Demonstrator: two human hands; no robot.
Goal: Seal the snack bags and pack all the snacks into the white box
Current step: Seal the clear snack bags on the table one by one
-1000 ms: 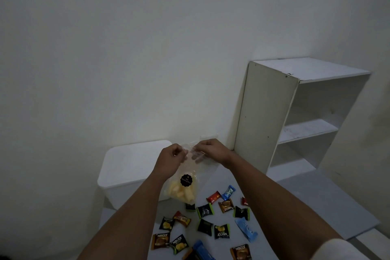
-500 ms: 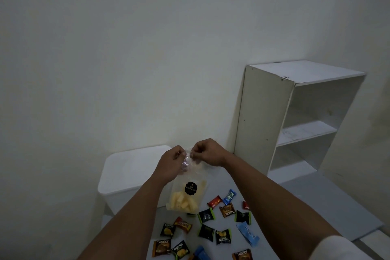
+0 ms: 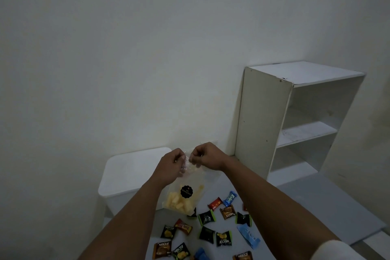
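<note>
- Head view: the left hand [image 3: 172, 163] and right hand [image 3: 207, 157] are both closed in a pinch on the top edge of a clear plastic snack bag [image 3: 185, 192] holding pale yellow pieces and bearing a round black sticker; the bag hangs in the air above the grey floor [image 3: 306, 202].
- A lidded white plastic box [image 3: 130, 175] sits just behind the bag, against the wall.
- Small wrapped snacks [image 3: 211, 230] lie scattered on the floor below the bag.
- A white open shelf unit [image 3: 295, 124] stands in the room's right corner.
</note>
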